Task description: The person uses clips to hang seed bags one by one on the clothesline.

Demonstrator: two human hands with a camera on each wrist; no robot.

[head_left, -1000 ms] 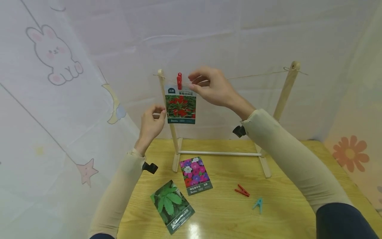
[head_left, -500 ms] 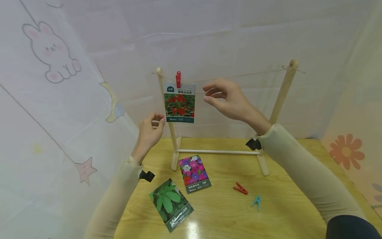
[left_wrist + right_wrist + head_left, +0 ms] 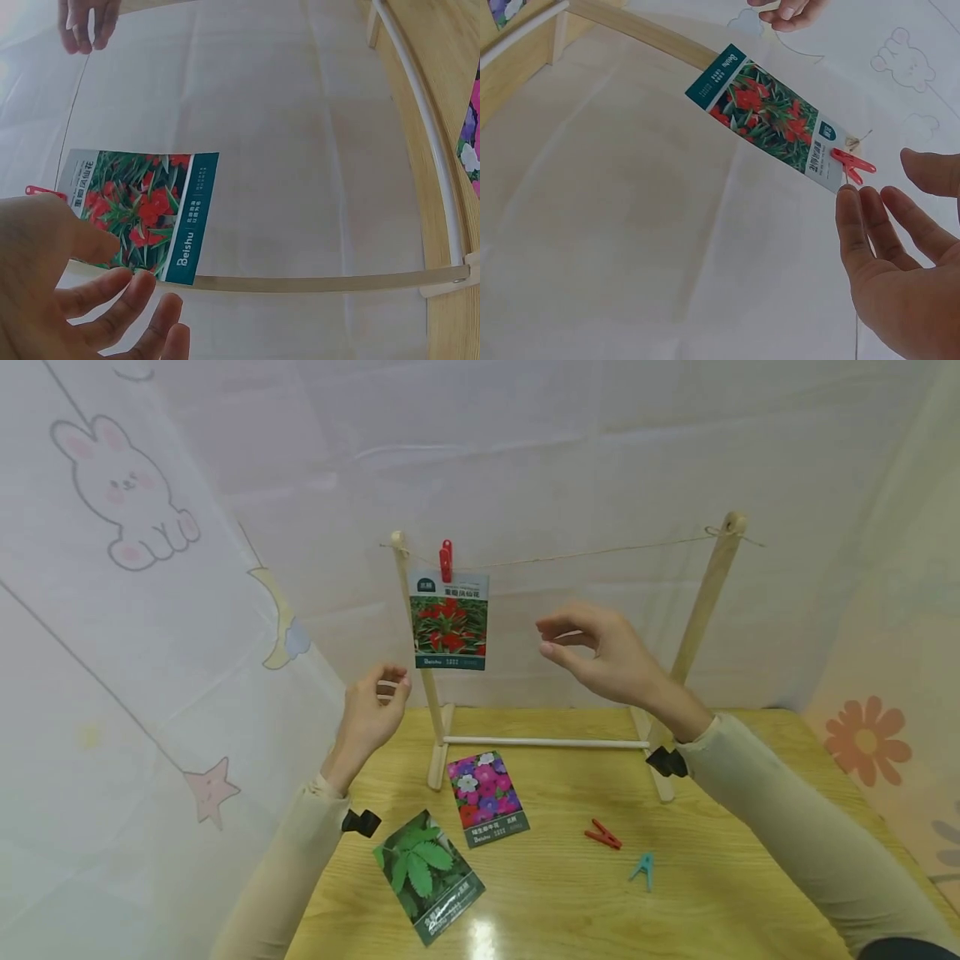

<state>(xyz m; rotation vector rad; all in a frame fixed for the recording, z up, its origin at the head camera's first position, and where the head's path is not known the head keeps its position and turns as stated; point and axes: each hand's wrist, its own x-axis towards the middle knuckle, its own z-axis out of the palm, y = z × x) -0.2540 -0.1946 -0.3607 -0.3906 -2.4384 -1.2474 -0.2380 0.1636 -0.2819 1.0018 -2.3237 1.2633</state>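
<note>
A seed packet with red flowers hangs from a thin string, held there by a red clothespin near the left post. My left hand is just left of and below the packet, fingers loosely bent around nothing. To the packet's right, my right hand is in the air below the string, its thumb and fingers apart and nothing between them. In the right wrist view the packet and its clothespin show beyond the relaxed fingers.
The string spans a wooden frame on the yellow wooden table. A packet with pink and purple flowers and one with green leaves lie at the front left. Another red clothespin and a blue one lie front right.
My right hand has let go of the packet's top edge and moved right and down. The left hand has dropped slightly. The packet stays hanging from the string.
</note>
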